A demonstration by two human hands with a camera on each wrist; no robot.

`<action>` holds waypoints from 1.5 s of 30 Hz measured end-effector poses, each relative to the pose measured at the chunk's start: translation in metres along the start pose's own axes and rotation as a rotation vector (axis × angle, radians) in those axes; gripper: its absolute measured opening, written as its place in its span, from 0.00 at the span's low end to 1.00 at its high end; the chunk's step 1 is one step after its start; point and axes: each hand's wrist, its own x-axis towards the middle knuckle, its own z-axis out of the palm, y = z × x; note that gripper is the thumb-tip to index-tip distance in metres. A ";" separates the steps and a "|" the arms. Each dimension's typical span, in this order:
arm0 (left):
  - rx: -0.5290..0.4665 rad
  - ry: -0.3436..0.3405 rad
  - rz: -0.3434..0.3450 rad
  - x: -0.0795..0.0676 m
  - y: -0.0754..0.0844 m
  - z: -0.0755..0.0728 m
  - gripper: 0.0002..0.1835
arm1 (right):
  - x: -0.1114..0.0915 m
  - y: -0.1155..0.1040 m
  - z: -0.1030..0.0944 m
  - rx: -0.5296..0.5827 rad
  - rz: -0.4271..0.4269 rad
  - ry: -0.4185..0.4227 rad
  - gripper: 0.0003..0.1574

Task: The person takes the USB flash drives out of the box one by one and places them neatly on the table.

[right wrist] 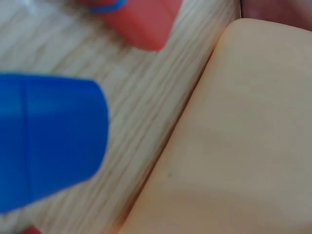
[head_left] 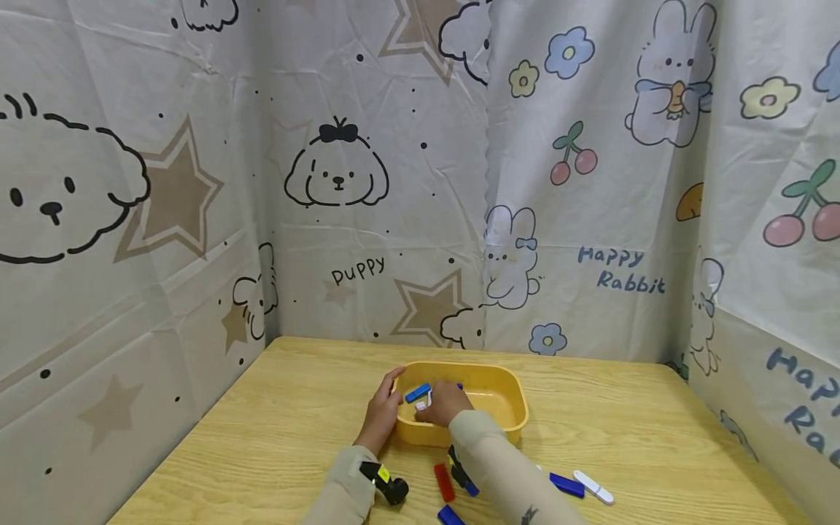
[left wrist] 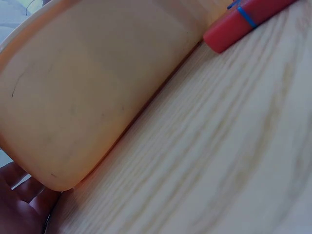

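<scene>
A yellow plastic basket (head_left: 505,432) stands on the table. My left hand (head_left: 380,417) holds its left side, with fingers along the outer wall and the thumb near the rim. My right hand (head_left: 448,403) reaches down inside, its curled fingers pinching a small white stick-shaped piece (head_left: 421,406); most of the fingertips are hidden. A blue stick-shaped piece (head_left: 418,393) lies in the basket beside that hand, and another blue bit shows behind the knuckles. In the right wrist view, a blue piece (right wrist: 53,139) and a red one (right wrist: 146,24) lie outside the basket wall (right wrist: 243,136).
On the wooden table (head_left: 295,408) before the basket lie a red piece (head_left: 444,483) and a blue piece (head_left: 450,515). Right of my right forearm are a blue piece (head_left: 567,485) and a white one (head_left: 593,487). Patterned curtains (head_left: 394,240) surround the table.
</scene>
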 end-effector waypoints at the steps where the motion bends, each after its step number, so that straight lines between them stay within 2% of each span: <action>1: 0.001 0.000 0.003 0.000 0.000 0.000 0.28 | 0.001 0.001 0.001 -0.005 0.001 0.000 0.25; 7: -0.002 0.004 0.003 -0.003 0.000 -0.001 0.28 | 0.004 0.003 0.005 -0.047 0.006 0.001 0.28; 10: -0.004 0.006 0.007 -0.003 0.001 0.000 0.28 | 0.003 0.003 0.004 -0.063 0.002 0.003 0.26; 14: 0.001 0.009 0.014 -0.003 0.002 -0.001 0.27 | 0.003 0.002 0.003 -0.047 0.007 0.004 0.24; 20: 0.020 0.019 0.013 -0.002 0.002 -0.003 0.27 | 0.004 0.001 0.003 -0.024 0.016 -0.005 0.25; 29: -0.002 0.019 0.004 -0.003 0.001 -0.003 0.27 | 0.003 0.000 0.005 -0.018 0.032 -0.014 0.24; 38: -0.006 0.016 0.008 -0.003 0.001 -0.001 0.27 | 0.001 0.003 0.005 -0.009 0.032 0.014 0.26; 45: -0.020 0.010 0.016 0.000 0.002 0.000 0.27 | 0.000 0.002 -0.002 -0.033 -0.004 0.010 0.23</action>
